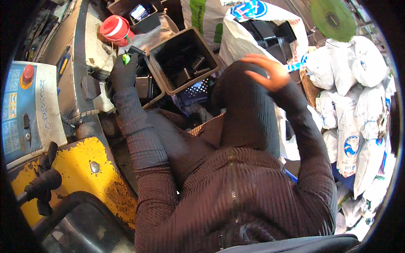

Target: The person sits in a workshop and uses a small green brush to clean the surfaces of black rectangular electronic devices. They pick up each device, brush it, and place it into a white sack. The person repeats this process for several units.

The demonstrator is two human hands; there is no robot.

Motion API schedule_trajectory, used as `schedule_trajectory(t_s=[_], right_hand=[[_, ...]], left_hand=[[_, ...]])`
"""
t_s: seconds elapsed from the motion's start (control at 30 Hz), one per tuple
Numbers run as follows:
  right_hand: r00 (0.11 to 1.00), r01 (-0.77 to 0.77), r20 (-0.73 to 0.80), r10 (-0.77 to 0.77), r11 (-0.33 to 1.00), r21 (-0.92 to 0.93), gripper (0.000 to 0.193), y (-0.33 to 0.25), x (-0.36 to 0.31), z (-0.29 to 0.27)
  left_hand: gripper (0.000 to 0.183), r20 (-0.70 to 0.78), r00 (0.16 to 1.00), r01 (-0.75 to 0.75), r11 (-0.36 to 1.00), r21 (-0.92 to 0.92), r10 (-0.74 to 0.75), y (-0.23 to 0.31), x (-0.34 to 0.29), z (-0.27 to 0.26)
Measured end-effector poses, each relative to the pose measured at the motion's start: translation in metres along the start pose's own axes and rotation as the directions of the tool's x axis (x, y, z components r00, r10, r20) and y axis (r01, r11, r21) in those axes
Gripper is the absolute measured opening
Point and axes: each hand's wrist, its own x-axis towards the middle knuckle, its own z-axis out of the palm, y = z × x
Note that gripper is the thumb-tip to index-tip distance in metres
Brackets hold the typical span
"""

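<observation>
My left hand (124,71), in a dark glove, is closed around a small bright green object (126,59) at the machine's edge. A small black piece (136,51) juts out by its fingertips; whether it is held too is unclear. My right hand (270,72) is bare and slightly blurred, its fingers stretched out above my right knee with nothing in them. Between the hands stands a black rectangular bin (166,87) with a few black plastic pieces (190,70) inside. Beyond my right hand, an open white sack (236,36) holds several black plastic parts (270,36).
A red bucket (117,30) stands on the machine ledge, near a lit phone (140,12). At left are a control panel (27,109) with a red button (28,72) and a worn yellow machine base (90,168). Tied white bags (350,122) pile up at right, below a green disc (333,19).
</observation>
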Motion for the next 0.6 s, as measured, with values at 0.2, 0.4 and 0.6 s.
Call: schedule_trajectory(t_s=[0.2, 0.4, 0.6], right_hand=[[0.789, 0.024, 0.571, 0.227, 0.917, -0.398, 0.041, 0.030, 0.173, 0.193], [0.591, -0.164, 0.607, 0.531, 0.816, -0.555, 0.047, 0.078, 0.182, 0.281], [0.552, -0.163, 0.623, 0.555, 0.804, -0.572, 0.061, 0.076, 0.188, 0.275]], left_hand=[[0.045, -0.034, 0.996, 0.078, 0.970, -0.229, -0.088, 0.012, 0.007, -0.020], [0.034, -0.014, 0.996, -0.020, 0.064, -0.998, 0.082, -0.006, -0.025, -0.133], [0.033, -0.286, 0.954, -0.291, 0.045, -0.956, 0.083, 0.004, -0.061, -0.183]])
